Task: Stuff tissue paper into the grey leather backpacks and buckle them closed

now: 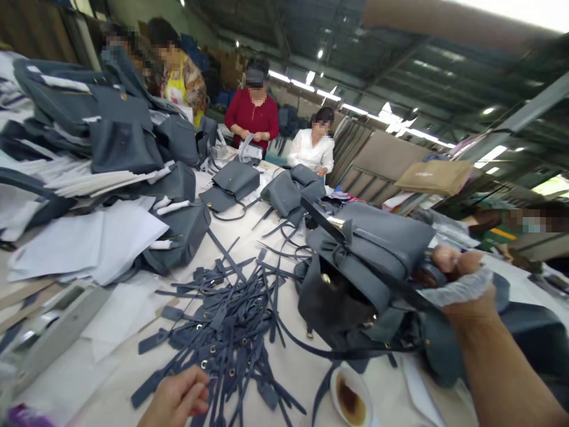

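Observation:
Dark blue-grey straps (222,332) with small gold buckles lie in a tangled heap on the pale table. My left hand (180,397) is at the heap's near edge, fingers curled together; whether a strap is between them is too small to tell. To the right, my right hand (462,267), with a whitish band round it, is at the side of a blue-grey bag (382,237), its fingers bent against the bag's right end. An open dark bag (333,296) with a gold clasp lies just below that one, its long strap trailing over the table.
White paper sheets (89,237) and stacked bags (120,136) cover the left side. A white bowl of brown liquid (351,397) stands at the near edge. More bags (237,181) lie further back. Several people work beyond, one in red (253,115), one in white (311,148).

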Tool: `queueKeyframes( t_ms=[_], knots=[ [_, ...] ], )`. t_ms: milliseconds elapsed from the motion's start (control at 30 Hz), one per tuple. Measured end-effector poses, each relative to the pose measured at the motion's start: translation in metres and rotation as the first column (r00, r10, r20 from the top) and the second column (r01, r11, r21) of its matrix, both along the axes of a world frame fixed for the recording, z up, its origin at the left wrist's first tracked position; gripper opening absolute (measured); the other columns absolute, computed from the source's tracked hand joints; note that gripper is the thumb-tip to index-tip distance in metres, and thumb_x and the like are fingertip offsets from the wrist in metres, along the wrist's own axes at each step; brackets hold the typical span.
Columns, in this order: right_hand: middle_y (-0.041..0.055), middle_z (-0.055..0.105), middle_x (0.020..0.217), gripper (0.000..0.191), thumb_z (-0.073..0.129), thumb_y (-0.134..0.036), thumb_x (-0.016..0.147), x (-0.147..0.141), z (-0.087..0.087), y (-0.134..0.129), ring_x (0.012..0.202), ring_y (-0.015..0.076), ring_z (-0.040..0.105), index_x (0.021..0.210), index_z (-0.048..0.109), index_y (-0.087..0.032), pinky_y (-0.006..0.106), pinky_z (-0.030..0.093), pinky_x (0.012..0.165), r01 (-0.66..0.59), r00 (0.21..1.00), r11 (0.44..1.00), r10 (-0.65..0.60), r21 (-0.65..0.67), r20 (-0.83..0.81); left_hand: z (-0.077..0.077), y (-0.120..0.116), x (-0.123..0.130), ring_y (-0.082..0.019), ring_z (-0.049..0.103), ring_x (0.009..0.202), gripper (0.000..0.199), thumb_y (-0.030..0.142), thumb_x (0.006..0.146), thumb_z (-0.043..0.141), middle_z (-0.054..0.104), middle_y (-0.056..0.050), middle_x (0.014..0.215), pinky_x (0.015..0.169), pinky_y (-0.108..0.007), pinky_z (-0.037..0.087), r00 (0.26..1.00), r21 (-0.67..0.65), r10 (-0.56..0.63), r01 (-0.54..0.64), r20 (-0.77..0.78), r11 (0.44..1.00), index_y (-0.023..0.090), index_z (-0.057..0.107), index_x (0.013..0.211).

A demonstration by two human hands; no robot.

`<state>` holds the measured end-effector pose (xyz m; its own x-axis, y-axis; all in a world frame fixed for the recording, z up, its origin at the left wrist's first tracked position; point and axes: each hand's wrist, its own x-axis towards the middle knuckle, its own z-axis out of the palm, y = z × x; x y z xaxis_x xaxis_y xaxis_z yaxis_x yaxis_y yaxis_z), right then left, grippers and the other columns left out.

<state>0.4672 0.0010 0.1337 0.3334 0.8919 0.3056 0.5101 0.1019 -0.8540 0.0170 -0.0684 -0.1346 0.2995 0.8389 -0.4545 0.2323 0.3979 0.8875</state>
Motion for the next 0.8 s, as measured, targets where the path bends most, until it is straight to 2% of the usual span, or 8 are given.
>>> queueKeyframes(
  t_ms=[100, 200, 300, 400, 500, 600, 700, 800],
  knots=[
    [-0.0079, 0.031, 0.038, 0.058, 0.033, -0.084, 0.074, -0.040, 0.009, -0.004, 0.030, 0.0130, 0.023, 0.062, 0.026, -0.028, 0.025, 0.022, 0.032, -0.144, 0.931, 0.990, 0.137, 0.003, -0.339, 0.012, -0.008, -0.004, -0.017, 0.067, 0.061, 0.042, 0.063, 0.075, 0.055, 0.067, -0.001, 0.068, 0.058, -0.022, 0.051, 1.000, 0.104, -0.018, 0.019, -0.013, 0.994, 0.021, 0.056, 0.073],
    [-0.0102, 0.025, 0.039, 0.061, 0.039, -0.085, 0.071, -0.084, -0.009, 0.000, 0.032, 0.0094, 0.016, 0.061, 0.024, -0.027, 0.022, 0.019, 0.033, -0.280, 0.802, 0.958, 0.199, -0.060, -0.562, 0.029, -0.019, -0.011, -0.016, 0.065, 0.055, 0.041, 0.062, 0.080, 0.050, 0.066, -0.001, 0.063, 0.054, -0.022, 0.049, 1.000, 0.165, -0.008, 0.010, -0.011, 0.986, 0.022, 0.051, 0.071],
    [-0.0115, 0.019, 0.035, 0.064, 0.033, -0.087, 0.071, -0.127, -0.050, 0.007, 0.030, 0.0073, 0.010, 0.059, 0.019, -0.026, 0.019, 0.016, 0.033, -0.439, 0.708, 0.879, 0.214, -0.183, -0.673, 0.045, -0.032, -0.021, -0.015, 0.056, 0.044, 0.041, 0.059, 0.082, 0.049, 0.057, 0.002, 0.049, 0.047, -0.023, 0.042, 0.996, 0.214, 0.023, -0.004, -0.083, 0.977, 0.023, 0.045, 0.065],
    [-0.0135, 0.017, 0.030, 0.064, 0.041, -0.086, 0.069, -0.166, -0.100, 0.013, 0.027, 0.0062, 0.003, 0.059, 0.021, -0.026, 0.018, 0.012, 0.030, -0.648, 0.531, 0.731, 0.230, -0.215, -0.816, 0.059, -0.040, -0.032, -0.015, 0.053, 0.045, 0.042, 0.053, 0.087, 0.044, 0.051, 0.002, 0.044, 0.053, -0.025, 0.043, 0.983, 0.255, 0.078, -0.034, -0.167, 0.966, 0.022, 0.046, 0.058],
    [-0.0147, 0.017, 0.027, 0.065, 0.048, -0.085, 0.067, -0.198, -0.141, 0.014, 0.025, 0.0057, 0.001, 0.058, 0.022, -0.026, 0.017, 0.011, 0.028, -0.766, 0.395, 0.616, 0.222, -0.186, -0.891, 0.072, -0.041, -0.040, -0.021, 0.064, 0.083, 0.025, 0.043, 0.084, 0.051, 0.071, -0.007, 0.085, 0.075, -0.029, 0.047, 0.988, 0.296, 0.149, -0.128, -0.048, 0.946, 0.020, 0.061, 0.081],
    [-0.0146, 0.018, 0.027, 0.066, 0.048, -0.085, 0.066, -0.218, -0.166, 0.013, 0.025, 0.0050, 0.003, 0.057, 0.022, -0.025, 0.017, 0.011, 0.028, -0.798, 0.370, 0.572, 0.215, -0.190, -0.904, 0.079, -0.036, -0.040, -0.024, 0.060, 0.104, 0.032, 0.043, 0.082, 0.051, 0.067, -0.011, 0.111, 0.084, -0.031, 0.046, 0.989, 0.190, 0.081, -0.105, 0.126, 0.976, 0.018, 0.062, 0.100],
    [-0.0144, 0.019, 0.028, 0.065, 0.046, -0.085, 0.067, -0.224, -0.179, 0.014, 0.024, 0.0046, 0.006, 0.056, 0.024, -0.025, 0.017, 0.013, 0.027, -0.803, 0.384, 0.557, 0.215, -0.210, -0.898, 0.075, -0.025, -0.027, -0.021, 0.064, 0.088, 0.037, 0.047, 0.080, 0.052, 0.071, -0.011, 0.097, 0.071, -0.029, 0.047, 0.969, -0.005, -0.048, 0.051, 0.244, 0.999, 0.015, 0.063, 0.097],
    [-0.0138, 0.025, 0.028, 0.062, 0.051, -0.083, 0.066, -0.216, -0.183, 0.018, 0.024, 0.0045, 0.013, 0.057, 0.033, -0.025, 0.017, 0.016, 0.027, -0.788, 0.438, 0.559, 0.213, -0.259, -0.874, 0.068, -0.012, -0.004, -0.013, 0.058, 0.059, 0.030, 0.041, 0.069, 0.063, 0.070, -0.007, 0.080, 0.051, -0.022, 0.038, 0.977, -0.090, -0.056, 0.076, 0.205, 0.993, 0.014, 0.060, 0.084]
  ],
)
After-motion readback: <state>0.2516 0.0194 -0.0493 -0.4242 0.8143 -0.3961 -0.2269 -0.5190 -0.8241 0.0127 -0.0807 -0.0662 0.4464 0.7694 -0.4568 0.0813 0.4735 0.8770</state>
